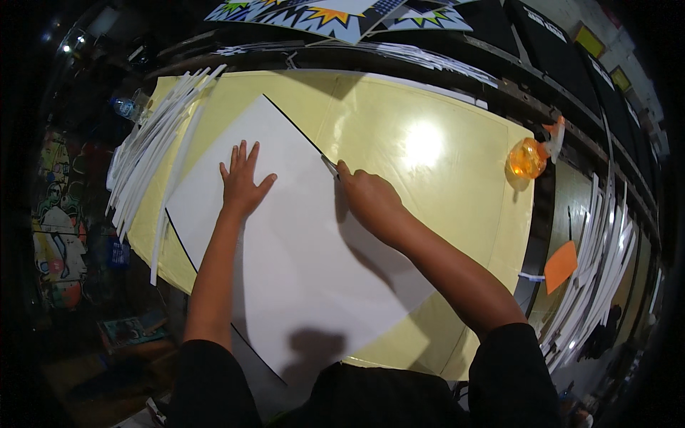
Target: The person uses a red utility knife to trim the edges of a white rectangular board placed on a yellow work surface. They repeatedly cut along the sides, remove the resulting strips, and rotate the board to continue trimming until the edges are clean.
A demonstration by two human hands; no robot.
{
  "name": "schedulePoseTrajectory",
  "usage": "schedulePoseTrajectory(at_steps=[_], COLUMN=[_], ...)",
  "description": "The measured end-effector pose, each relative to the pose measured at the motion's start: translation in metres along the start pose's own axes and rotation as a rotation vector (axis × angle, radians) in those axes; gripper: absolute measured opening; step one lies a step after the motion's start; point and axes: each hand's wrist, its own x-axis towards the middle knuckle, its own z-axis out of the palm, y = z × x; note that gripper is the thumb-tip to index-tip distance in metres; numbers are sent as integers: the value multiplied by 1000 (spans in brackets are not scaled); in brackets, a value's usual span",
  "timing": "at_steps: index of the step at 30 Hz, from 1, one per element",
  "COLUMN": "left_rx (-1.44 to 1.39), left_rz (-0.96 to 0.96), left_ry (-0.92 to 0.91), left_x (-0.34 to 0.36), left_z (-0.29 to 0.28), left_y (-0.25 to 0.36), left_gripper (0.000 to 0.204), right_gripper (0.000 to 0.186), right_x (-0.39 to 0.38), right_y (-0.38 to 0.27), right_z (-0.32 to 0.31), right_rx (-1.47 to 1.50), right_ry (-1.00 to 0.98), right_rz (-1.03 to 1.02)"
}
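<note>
A large white sheet point(307, 250) lies slantwise on the yellow-covered table point(464, 235), with thin black borders along its upper right and lower left edges. My left hand point(245, 182) rests flat on the sheet's upper left part, fingers spread. At the upper right edge, my right hand point(372, 203) is closed around a slim cutter knife point(329, 165). Its tip meets the black border, and most of its handle is hidden in my fist. The forefinger stretches forward along the tool.
Long white offcut strips point(157, 153) are heaped at the table's left edge, beside a clear plastic bottle point(127, 107). An orange spray bottle point(528, 158) stands at the far right corner. More strips point(596, 264) lie off the right side; printed panels point(335, 18) lie beyond the far edge.
</note>
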Motion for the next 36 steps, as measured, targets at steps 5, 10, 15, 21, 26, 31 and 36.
schedulePoseTrajectory(at_steps=[5, 10, 15, 21, 26, 31, 36], left_rx=[-37, -15, -10, 16, 45, 24, 21], left_rz=[18, 7, 19, 6, 10, 21, 15], left_ry=[52, 59, 55, -5, 8, 56, 55], left_x=[1, 1, 3, 3, 5, 7, 4], left_z=[5, 10, 17, 10, 15, 28, 14], left_y=[-2, -7, -13, -5, -13, -23, -12], left_gripper=[83, 82, 80, 77, 77, 83, 85], right_gripper=[53, 64, 71, 68, 69, 66, 54], right_x=[-62, -140, -231, -311, -335, -287, -100], right_y=[4, 12, 15, 10, 8, 14, 21], right_z=[-17, -30, -42, -57, -77, -77, -36], right_rx=[6, 61, 42, 22, 3, 58, 230], right_ry=[-104, -172, -230, -351, -389, -173, 42], right_rz=[60, 168, 249, 349, 420, 392, 176])
